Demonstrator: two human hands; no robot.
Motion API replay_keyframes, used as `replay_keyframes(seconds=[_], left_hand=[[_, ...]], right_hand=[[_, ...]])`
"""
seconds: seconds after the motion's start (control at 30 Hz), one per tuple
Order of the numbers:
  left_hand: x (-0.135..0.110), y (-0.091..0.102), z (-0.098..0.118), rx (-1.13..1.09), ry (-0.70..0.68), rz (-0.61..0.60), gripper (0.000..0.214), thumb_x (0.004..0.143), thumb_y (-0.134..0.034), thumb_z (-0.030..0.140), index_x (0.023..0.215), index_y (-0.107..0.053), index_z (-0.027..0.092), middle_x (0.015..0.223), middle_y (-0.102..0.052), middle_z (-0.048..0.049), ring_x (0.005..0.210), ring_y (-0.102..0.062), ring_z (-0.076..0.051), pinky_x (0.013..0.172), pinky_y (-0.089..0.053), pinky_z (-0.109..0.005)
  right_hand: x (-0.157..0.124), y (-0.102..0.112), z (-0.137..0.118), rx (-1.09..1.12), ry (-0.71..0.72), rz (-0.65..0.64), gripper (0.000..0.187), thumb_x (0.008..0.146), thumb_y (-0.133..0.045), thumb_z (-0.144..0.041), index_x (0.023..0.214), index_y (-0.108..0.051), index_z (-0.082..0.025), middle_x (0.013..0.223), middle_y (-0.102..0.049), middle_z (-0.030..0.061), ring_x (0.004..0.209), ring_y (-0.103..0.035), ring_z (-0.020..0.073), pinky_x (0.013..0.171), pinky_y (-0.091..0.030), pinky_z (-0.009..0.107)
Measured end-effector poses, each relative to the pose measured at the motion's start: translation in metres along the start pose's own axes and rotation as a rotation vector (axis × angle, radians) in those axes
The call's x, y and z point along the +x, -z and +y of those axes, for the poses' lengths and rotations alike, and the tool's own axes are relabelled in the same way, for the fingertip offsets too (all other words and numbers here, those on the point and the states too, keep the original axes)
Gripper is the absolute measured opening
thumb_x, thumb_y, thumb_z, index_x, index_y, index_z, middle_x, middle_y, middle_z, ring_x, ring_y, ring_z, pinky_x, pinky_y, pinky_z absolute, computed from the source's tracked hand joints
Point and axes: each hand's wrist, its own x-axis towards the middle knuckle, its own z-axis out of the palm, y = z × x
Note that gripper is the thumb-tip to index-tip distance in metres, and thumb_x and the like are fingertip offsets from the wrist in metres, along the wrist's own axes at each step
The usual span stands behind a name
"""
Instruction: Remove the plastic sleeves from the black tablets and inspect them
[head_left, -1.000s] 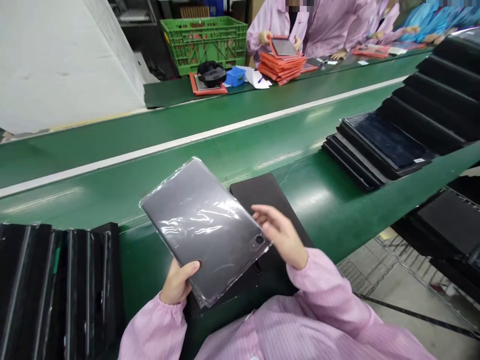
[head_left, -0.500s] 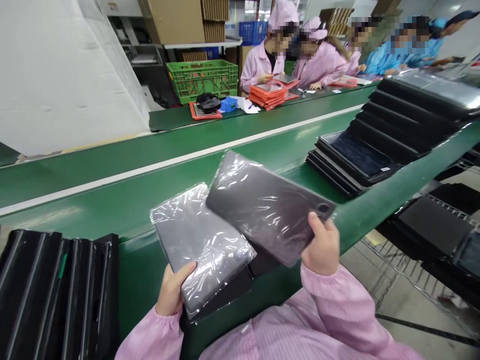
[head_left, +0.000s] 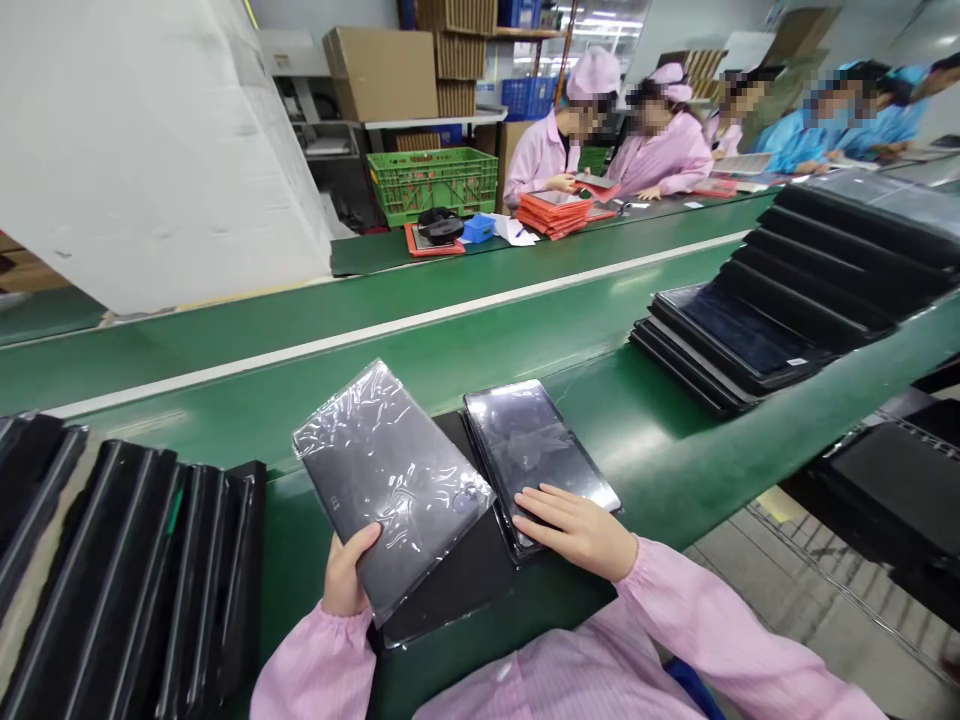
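My left hand (head_left: 348, 572) grips the lower edge of a dark tablet in clear plastic wrap (head_left: 390, 485), held tilted just above the belt. A second wrapped tablet (head_left: 531, 455) lies with its glossy face up on a black flat pad (head_left: 450, 575). My right hand (head_left: 574, 531) rests flat on that tablet's lower edge, fingers extended and not clasping it. The two tablets are close together, and the held one overlaps the pad.
Green conveyor belts (head_left: 420, 345) run across the view. Black slotted holders (head_left: 127, 580) stand at the left, and a row of black tablets (head_left: 739, 335) lies at the right. Across the belt, pink-clad co-workers (head_left: 660, 145) handle orange cases (head_left: 547, 213) near a green crate (head_left: 433, 185).
My right hand has put down the wrapped tablet it held, which now lies face up on the pad. My left hand still holds its tablet. The view has tilted up slightly.
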Motion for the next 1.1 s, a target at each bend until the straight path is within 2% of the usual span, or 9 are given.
replay_keyframes(seconds=[0.13,0.23,0.3,0.4,0.57,0.67,0.8,0.9,1.1], left_hand=[[0.000,-0.002,0.000,-0.022,0.047,-0.015,0.059,0.052,-0.084,0.028,0.107,-0.067,0.015,0.078,-0.073,-0.0024,0.063,-0.068,-0.019,0.056,-0.055,-0.025],[0.001,0.001,-0.003,0.008,0.034,-0.057,0.057,0.052,-0.084,0.028,0.105,-0.066,0.014,0.075,-0.072,-0.0030,0.063,-0.068,-0.022,0.056,-0.056,-0.029],[0.003,0.004,-0.007,0.044,0.003,-0.100,0.054,0.052,-0.084,0.029,0.101,-0.067,0.014,0.077,-0.073,-0.0043,0.068,-0.069,-0.024,0.064,-0.058,-0.034],[0.010,0.010,-0.013,0.120,-0.099,-0.171,0.052,0.052,-0.086,0.033,0.098,-0.068,0.014,0.088,-0.075,-0.0083,0.087,-0.071,-0.029,0.085,-0.057,-0.041],[0.022,0.025,-0.015,0.250,-0.220,-0.301,0.058,0.054,-0.089,0.038,0.102,-0.067,0.015,0.101,-0.075,-0.0128,0.100,-0.070,-0.035,0.097,-0.053,-0.049],[0.023,0.029,-0.011,0.317,-0.287,-0.303,0.057,0.056,-0.087,0.038,0.103,-0.066,0.015,0.102,-0.076,-0.0135,0.100,-0.070,-0.035,0.095,-0.055,-0.049],[0.015,0.019,0.000,0.396,-0.362,-0.307,0.041,0.064,-0.079,0.037,0.096,-0.069,0.015,0.095,-0.077,-0.0130,0.092,-0.072,-0.032,0.088,-0.058,-0.045],[0.008,0.007,0.011,0.421,-0.359,-0.365,0.034,0.066,-0.074,0.034,0.093,-0.070,0.014,0.093,-0.077,-0.0125,0.089,-0.073,-0.031,0.084,-0.059,-0.043],[-0.002,-0.003,0.016,0.358,-0.333,-0.389,0.030,0.065,-0.076,0.040,0.082,-0.067,0.016,0.081,-0.075,-0.0089,0.078,-0.071,-0.027,0.073,-0.059,-0.037]], right_hand=[[-0.002,-0.001,-0.004,0.059,-0.016,-0.088,0.040,0.099,-0.056,-0.031,0.135,-0.061,-0.014,0.135,-0.065,0.0172,0.131,-0.058,0.0280,0.109,-0.050,0.048],[0.010,0.006,-0.007,0.214,-0.175,-0.076,0.038,0.095,-0.060,-0.036,0.127,-0.067,-0.017,0.126,-0.071,0.0161,0.118,-0.067,0.0294,0.102,-0.055,0.048],[0.030,0.010,-0.006,0.274,-0.377,0.017,0.023,0.095,-0.059,-0.028,0.110,-0.074,-0.021,0.107,-0.078,0.0104,0.100,-0.075,0.0252,0.092,-0.061,0.041],[0.071,0.012,-0.004,0.370,-0.652,0.195,0.015,0.092,-0.061,-0.026,0.089,-0.075,-0.021,0.088,-0.078,0.0070,0.081,-0.075,0.0217,0.075,-0.062,0.033],[0.128,0.009,-0.002,0.546,-0.781,0.222,0.014,0.084,-0.068,-0.033,0.079,-0.072,-0.021,0.078,-0.073,0.0042,0.070,-0.070,0.0198,0.066,-0.058,0.030],[0.141,0.007,-0.003,0.542,-0.777,0.182,0.018,0.085,-0.065,-0.035,0.075,-0.070,-0.020,0.072,-0.071,0.0033,0.067,-0.067,0.0192,0.065,-0.054,0.030],[0.154,0.003,-0.015,0.351,-0.687,0.212,0.017,0.087,-0.060,-0.028,0.072,-0.064,-0.021,0.064,-0.061,-0.0005,0.057,-0.057,0.0151,0.058,-0.047,0.028],[0.167,-0.001,-0.038,0.287,-0.549,0.218,0.016,0.090,-0.055,-0.022,0.074,-0.059,-0.021,0.067,-0.058,-0.0017,0.054,-0.054,0.0119,0.055,-0.043,0.026],[0.183,-0.011,-0.096,0.437,-0.213,0.080,0.018,0.091,-0.048,-0.009,0.079,-0.056,-0.020,0.069,-0.060,-0.0010,0.056,-0.057,0.0110,0.052,-0.043,0.022]])
